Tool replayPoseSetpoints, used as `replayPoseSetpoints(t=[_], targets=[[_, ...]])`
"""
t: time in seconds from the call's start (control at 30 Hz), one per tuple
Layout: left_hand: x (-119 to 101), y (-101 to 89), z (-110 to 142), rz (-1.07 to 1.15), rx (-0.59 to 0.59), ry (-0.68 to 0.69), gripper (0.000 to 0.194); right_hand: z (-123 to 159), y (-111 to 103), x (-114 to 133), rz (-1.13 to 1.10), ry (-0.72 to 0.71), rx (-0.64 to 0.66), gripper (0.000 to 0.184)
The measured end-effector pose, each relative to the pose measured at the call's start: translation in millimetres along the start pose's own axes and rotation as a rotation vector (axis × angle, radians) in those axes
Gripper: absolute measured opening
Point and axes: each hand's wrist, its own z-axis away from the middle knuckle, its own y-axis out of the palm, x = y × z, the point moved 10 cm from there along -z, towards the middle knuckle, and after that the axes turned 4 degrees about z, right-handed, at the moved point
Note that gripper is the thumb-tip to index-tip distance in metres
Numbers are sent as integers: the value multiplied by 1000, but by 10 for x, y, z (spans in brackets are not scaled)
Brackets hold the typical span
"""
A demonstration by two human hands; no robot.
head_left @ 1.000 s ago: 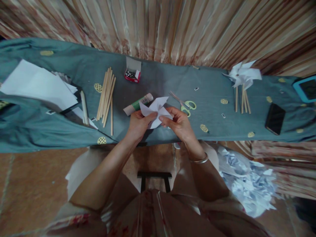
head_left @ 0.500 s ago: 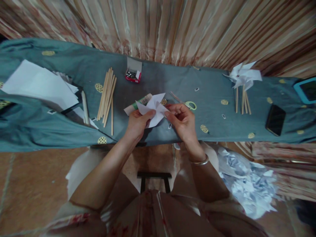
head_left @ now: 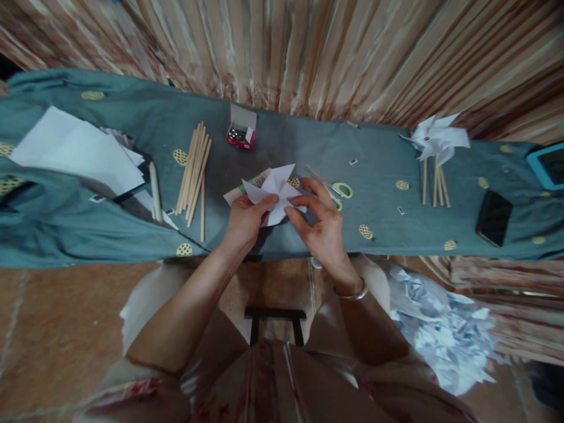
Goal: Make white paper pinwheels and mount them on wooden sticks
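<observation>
A white paper pinwheel [head_left: 278, 181] with pointed blades is held over the near middle of the cloth-covered table. My left hand [head_left: 245, 218] pinches it from the left, thumb pressed near its centre. Thumb and index finger of my right hand [head_left: 321, 220] close on a right-hand part of the pinwheel, the other fingers raised. Behind the paper lies a green and white tube or packet [head_left: 235, 194], partly covered. Scissors with light green handles [head_left: 342, 190] rest just beyond my right fingers, partly hidden by them.
Wooden sticks [head_left: 194, 173] lie left of centre, beside a white pen-like rod [head_left: 155, 191] and paper sheets [head_left: 74, 153]. A small red box [head_left: 241, 136] stands open behind. Finished pinwheels [head_left: 436, 138], a phone [head_left: 494, 217] and a blue-framed device [head_left: 535, 167] are rightward. Crumpled paper [head_left: 453, 335] fills a bag below.
My right thumb and index finger have moved inward, nearer the pinwheel's centre, and more of the scissors shows. My left hand keeps its hold. The view has shifted slightly.
</observation>
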Motion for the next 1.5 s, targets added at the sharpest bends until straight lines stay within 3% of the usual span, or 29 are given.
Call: replayPoseSetpoints(t=[0.27,0.6,1.07,1.5], targets=[[-4,-63,-7,-59,-33,4,23,-18,56,-119,-224,133,-2,4],[-1,-27,3,-41,-27,-27,18,-23,54,-39,-291,106,19,4],[79,-2,35,-47,-12,-66,23,-11,16,-50,-112,100,-21,9],[107,12,60,-34,-15,-70,30,-17,19,-129,-153,165,-76,14]])
